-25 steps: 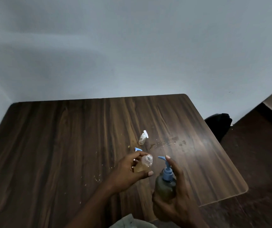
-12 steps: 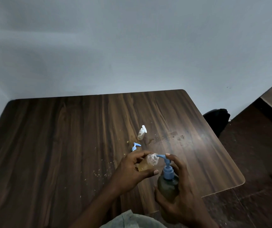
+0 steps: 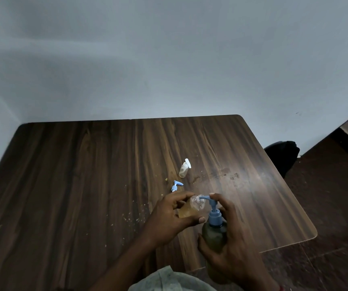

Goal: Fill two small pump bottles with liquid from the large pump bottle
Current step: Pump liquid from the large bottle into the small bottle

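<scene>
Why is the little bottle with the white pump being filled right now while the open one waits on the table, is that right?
Not quite. In the head view, the small bottle with the white pump lies on the table, untouched. The open small bottle is in the left hand, at the spout of the large pump bottle held by the right hand.

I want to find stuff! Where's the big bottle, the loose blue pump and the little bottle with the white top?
Big bottle point(image 3: 213, 235): head view, on its dark body.
Blue pump point(image 3: 176, 185): head view, on its head.
Little bottle point(image 3: 183, 170): head view, on its clear body.

Dark wood-grain table point(image 3: 84, 185) against a plain pale wall point(image 3: 168, 59).
</scene>
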{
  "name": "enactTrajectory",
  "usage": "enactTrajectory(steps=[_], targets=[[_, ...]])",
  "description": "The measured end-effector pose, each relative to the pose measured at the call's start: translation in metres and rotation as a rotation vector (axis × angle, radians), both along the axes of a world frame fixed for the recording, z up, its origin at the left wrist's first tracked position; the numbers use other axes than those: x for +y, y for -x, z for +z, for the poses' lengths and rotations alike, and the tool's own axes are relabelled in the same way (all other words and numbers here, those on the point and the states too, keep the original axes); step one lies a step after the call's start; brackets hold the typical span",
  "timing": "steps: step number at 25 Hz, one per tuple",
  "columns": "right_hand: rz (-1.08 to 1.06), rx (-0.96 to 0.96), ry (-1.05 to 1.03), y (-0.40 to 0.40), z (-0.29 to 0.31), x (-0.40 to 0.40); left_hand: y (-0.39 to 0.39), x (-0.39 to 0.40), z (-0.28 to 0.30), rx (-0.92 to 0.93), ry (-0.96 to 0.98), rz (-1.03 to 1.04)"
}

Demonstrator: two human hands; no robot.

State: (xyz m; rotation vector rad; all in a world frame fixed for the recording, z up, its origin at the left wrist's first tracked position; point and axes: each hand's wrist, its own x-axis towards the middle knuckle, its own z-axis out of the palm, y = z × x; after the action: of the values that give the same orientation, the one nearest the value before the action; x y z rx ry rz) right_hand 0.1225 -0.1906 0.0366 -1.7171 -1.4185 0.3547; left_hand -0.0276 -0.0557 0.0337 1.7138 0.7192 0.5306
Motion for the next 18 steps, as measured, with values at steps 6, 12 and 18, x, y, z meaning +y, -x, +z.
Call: enactTrajectory(steps=[6,12,18], targets=[[0.038,0.073,0.023,0.01,0.001,0.007,0.005,0.003,0.001,0.024,0.008,0.016],[0.107,0.007,0.11,0.013,0.01,0.039,0.014,0.023,0.004,-0.035,0.058,0.093],[0.276,-0.004,0.108,0.017,0.014,0.067,0.035,0.038,0.006,-0.002,0.038,0.168]])
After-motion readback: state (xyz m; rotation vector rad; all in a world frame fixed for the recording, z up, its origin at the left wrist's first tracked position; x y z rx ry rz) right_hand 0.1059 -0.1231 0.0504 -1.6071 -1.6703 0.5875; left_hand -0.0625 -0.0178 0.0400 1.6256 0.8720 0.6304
